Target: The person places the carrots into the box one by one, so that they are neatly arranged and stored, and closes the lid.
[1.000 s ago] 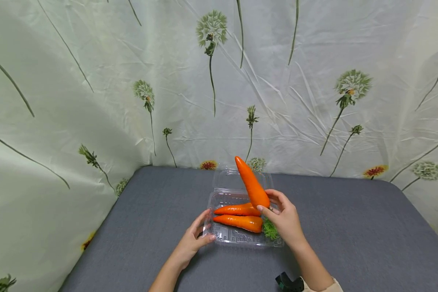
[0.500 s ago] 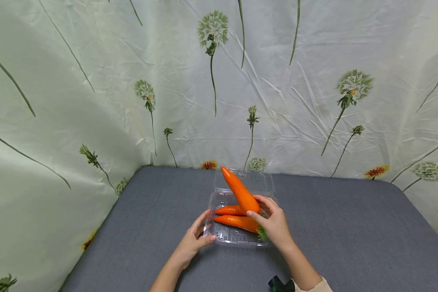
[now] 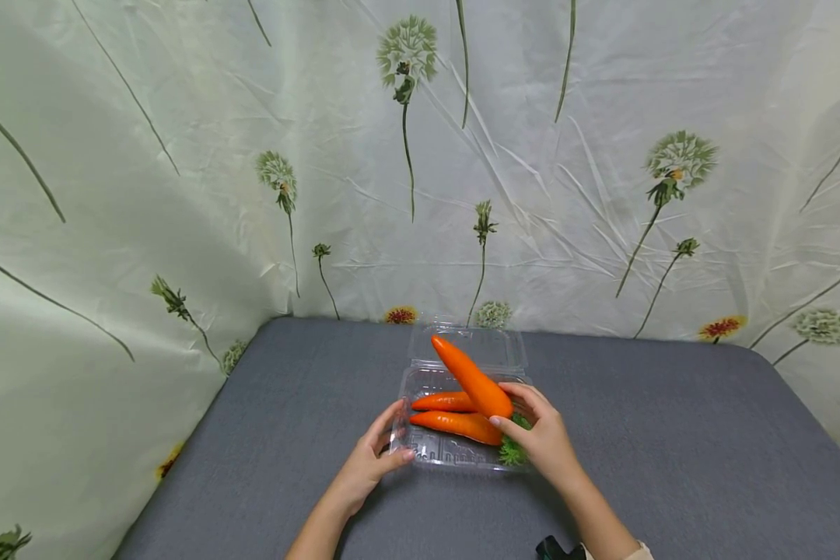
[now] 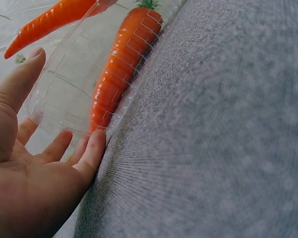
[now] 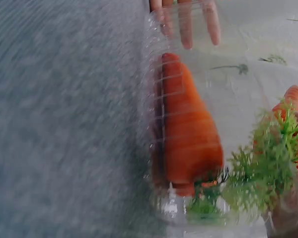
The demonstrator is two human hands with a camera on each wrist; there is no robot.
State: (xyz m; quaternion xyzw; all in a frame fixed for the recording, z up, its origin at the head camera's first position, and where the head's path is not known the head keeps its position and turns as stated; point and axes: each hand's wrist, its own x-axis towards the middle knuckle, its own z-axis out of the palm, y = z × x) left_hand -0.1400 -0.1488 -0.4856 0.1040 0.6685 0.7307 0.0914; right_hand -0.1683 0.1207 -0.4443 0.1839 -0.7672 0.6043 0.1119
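My right hand (image 3: 542,435) pinches a bright orange carrot (image 3: 472,377) by its thick top end, thumb on the near side. It is tilted above a clear plastic clamshell box (image 3: 455,459), tip pointing up and away to the left. Two more carrots lie in the box, a front carrot (image 3: 455,425) and a rear carrot (image 3: 441,401) partly covered by the held one. Green leafy tops (image 3: 514,447) show below my right hand. At the box's left end my left hand (image 3: 371,459) rests its spread fingers against the wall. In the left wrist view its fingertips (image 4: 97,141) touch the plastic.
The box's hinged lid (image 3: 469,348) stands raised behind the base. All of it is on a grey cloth-covered table (image 3: 672,443). A dandelion-print curtain (image 3: 567,194) hangs behind and to the left. A black device (image 3: 558,549) sits at the right wrist.
My right hand has lowered the carrot toward the box, first moving left and then slightly back right. The left hand keeps its place at the box's end.
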